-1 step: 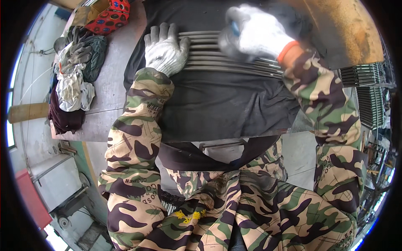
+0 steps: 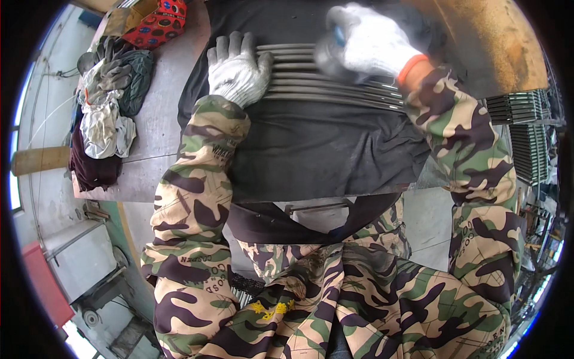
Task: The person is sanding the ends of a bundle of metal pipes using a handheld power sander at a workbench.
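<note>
Several thin dark metal rods (image 2: 326,93) lie side by side across a black cloth (image 2: 317,149) on the table. My left hand (image 2: 238,70), in a white and grey knitted glove, rests flat at the rods' left ends with its fingers spread. Over the right part of the rods is my right hand (image 2: 373,45), gloved in white with an orange cuff. Its fingers are curled round a dark, blurred thing with a bit of blue showing. What kind of thing that is cannot be made out, and it covers part of the rods.
Gloves and rags (image 2: 107,107) are heaped on the table's left side, below a red patterned box (image 2: 158,27). A brown stained board (image 2: 499,48) lies at the far right. Beyond the table's right edge, more dark rods (image 2: 529,149) are stacked.
My right hand has shifted very slightly right along the rods with the blurred thing in its grip. My left hand stays nearly still on the rod ends.
</note>
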`<move>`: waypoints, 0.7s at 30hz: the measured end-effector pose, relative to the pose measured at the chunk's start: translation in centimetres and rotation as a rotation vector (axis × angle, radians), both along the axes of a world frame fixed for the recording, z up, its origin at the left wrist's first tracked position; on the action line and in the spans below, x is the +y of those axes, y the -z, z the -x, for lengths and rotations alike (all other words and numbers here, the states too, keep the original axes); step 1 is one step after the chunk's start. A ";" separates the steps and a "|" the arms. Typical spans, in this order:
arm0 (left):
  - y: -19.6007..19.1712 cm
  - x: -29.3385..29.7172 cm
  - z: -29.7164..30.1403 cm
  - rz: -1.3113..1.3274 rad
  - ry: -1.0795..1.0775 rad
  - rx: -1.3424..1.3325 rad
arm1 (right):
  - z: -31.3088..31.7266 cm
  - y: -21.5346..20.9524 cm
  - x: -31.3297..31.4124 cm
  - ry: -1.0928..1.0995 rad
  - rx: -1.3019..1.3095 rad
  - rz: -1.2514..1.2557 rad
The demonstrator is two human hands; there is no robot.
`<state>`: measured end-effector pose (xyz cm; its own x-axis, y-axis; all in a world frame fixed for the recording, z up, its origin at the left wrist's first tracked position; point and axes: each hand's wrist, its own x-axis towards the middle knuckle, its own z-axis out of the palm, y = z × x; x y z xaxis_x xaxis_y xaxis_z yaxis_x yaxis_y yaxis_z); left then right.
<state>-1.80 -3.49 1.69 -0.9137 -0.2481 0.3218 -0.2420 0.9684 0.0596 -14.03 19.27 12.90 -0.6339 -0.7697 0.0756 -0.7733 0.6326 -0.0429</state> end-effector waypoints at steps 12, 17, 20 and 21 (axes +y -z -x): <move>0.3 0.3 -0.7 -0.001 0.027 0.050 | 0.3 -0.7 0.9 0.029 -0.129 0.024; 0.4 -1.2 0.1 0.054 -0.052 -0.002 | -1.1 1.4 4.2 -0.161 0.029 0.084; 0.4 -0.9 -0.2 0.081 -0.042 0.016 | -0.5 1.6 4.1 -0.153 0.078 0.109; 0.2 -0.4 -0.1 0.033 -0.011 -0.019 | -0.1 1.3 4.0 -0.126 0.099 0.094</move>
